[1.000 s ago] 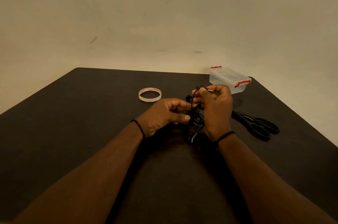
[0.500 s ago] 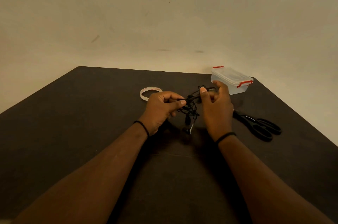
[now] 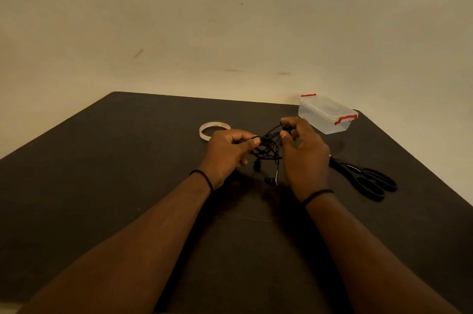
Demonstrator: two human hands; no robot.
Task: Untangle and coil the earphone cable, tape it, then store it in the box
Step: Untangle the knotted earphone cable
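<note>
A tangled black earphone cable [image 3: 267,149] hangs between my two hands above the dark table. My left hand [image 3: 227,152] pinches one strand between thumb and forefinger. My right hand [image 3: 304,155] pinches another part of the tangle near its top with its fingertips. Earbuds and a plug dangle below the knot. A roll of clear tape [image 3: 214,130] lies flat just beyond my left hand. The clear plastic box [image 3: 326,116] with red clips stands closed at the far right.
Black scissors [image 3: 368,180] lie on the dark table [image 3: 102,185] right of my right hand. The table's far edge meets a plain beige wall. Both wrists wear thin black bands.
Both hands have drawn slightly apart and risen, stretching the tangle between them. The cable bundle has loosened and the earbuds now dangle lower.
</note>
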